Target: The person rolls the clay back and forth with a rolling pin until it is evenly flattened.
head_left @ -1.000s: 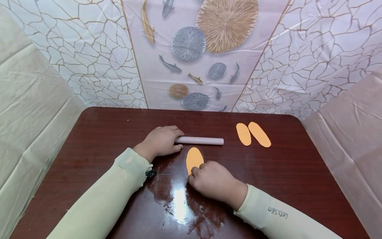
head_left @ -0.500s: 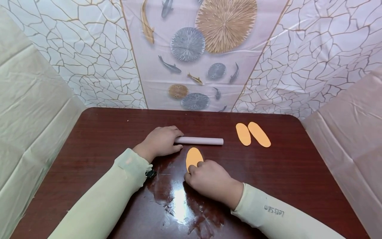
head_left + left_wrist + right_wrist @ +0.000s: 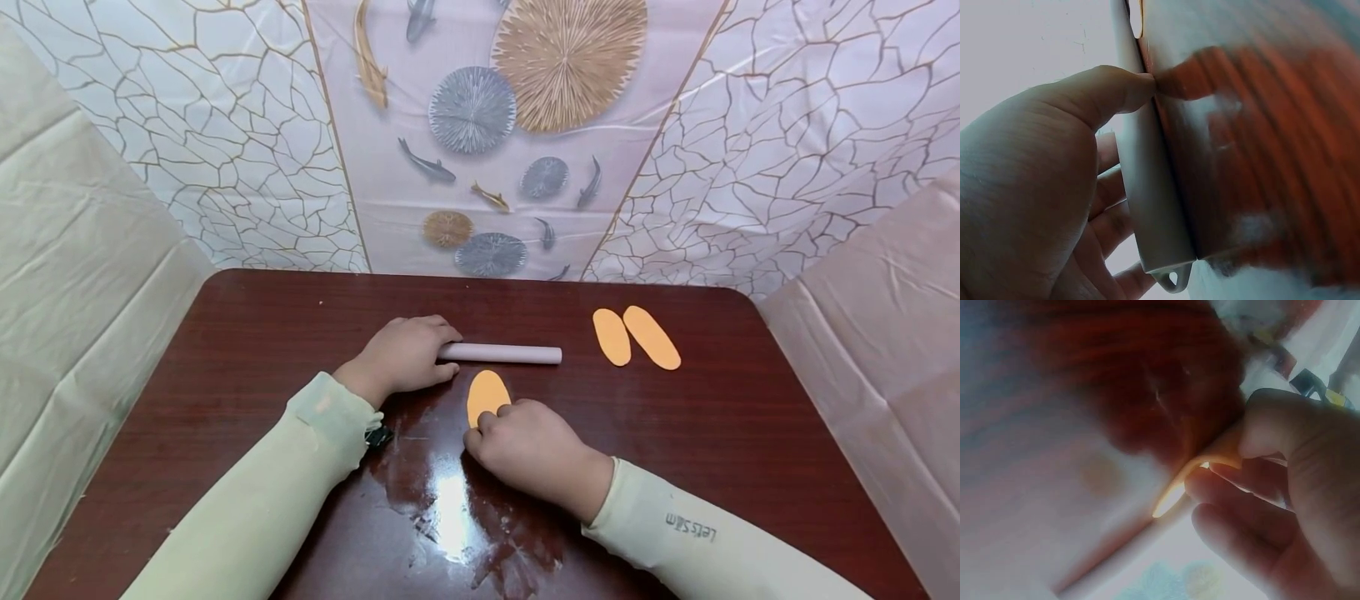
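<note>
A pale rolling pin (image 3: pixel 510 353) lies crosswise on the table, with a hanging loop at its end in the left wrist view. My left hand (image 3: pixel 405 354) holds its left part, thumb (image 3: pixel 1129 90) on the near side and fingers behind. Just nearer than the pin is a flat orange oval piece (image 3: pixel 487 396), its far part on the table. My right hand (image 3: pixel 534 454) pinches its near end, between thumb and index finger. In the right wrist view the orange piece (image 3: pixel 1175 494) bends up towards those fingers. Its material cannot be told.
Two more flat orange ovals (image 3: pixel 612 337) lie side by side at the back right of the dark red wooden table (image 3: pixel 720 467). Wet-looking smears (image 3: pixel 487 533) mark the tabletop near the front. Cloth walls (image 3: pixel 855 333) stand behind and at both sides.
My right hand has shifted slightly left and away from me, and less of the orange oval's near end shows. My left hand and the rolling pin have stayed put.
</note>
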{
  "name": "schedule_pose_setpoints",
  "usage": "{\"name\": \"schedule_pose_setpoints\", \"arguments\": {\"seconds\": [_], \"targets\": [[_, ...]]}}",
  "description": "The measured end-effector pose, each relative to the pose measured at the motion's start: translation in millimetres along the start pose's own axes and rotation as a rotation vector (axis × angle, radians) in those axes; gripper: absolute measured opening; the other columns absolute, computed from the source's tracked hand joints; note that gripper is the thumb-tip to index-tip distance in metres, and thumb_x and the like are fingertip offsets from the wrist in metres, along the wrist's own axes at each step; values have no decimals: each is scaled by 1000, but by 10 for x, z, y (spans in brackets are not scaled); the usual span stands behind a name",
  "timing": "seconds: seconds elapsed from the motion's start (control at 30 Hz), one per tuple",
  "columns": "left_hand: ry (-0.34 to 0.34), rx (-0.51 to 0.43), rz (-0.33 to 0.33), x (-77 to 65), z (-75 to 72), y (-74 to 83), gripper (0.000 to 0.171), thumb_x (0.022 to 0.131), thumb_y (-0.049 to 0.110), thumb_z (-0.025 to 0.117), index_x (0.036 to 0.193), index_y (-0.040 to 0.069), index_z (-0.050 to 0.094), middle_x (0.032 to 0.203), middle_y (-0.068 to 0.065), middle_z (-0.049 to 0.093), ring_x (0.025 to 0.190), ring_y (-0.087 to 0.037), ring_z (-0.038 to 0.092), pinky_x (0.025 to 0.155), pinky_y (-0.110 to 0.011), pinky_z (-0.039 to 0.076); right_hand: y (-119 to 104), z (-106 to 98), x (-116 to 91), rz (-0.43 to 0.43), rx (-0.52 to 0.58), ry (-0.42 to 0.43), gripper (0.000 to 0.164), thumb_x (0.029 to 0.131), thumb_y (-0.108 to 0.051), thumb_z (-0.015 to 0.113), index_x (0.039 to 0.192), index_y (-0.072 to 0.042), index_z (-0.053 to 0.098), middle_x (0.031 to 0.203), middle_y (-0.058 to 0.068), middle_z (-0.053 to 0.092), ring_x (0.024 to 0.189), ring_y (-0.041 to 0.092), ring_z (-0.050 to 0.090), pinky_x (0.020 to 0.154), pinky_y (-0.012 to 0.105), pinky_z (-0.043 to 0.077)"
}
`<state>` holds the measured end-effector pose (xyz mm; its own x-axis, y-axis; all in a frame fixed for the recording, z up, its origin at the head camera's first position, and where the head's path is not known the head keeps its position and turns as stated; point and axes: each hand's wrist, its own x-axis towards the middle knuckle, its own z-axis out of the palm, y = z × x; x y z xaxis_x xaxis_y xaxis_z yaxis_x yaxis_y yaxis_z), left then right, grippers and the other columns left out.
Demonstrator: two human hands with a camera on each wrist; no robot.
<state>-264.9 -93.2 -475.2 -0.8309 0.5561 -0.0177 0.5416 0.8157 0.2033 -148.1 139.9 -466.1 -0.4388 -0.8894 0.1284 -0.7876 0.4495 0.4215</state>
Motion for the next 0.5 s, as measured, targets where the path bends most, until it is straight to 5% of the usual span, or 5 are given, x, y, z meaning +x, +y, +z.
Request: {"name": "schedule_pose_setpoints", "arguments": {"seconds": [0.5], "targets": [[-3,-5,-3,-6,12,-29,51,105,46,77,147,18,75,150,-3,71,137,-23,70,117,-56,55,-133,-80,-68,-16,-85,12,21,97,-12,77,77,-18,73,66,-5,55,54,10,52,47,30,48]]}}
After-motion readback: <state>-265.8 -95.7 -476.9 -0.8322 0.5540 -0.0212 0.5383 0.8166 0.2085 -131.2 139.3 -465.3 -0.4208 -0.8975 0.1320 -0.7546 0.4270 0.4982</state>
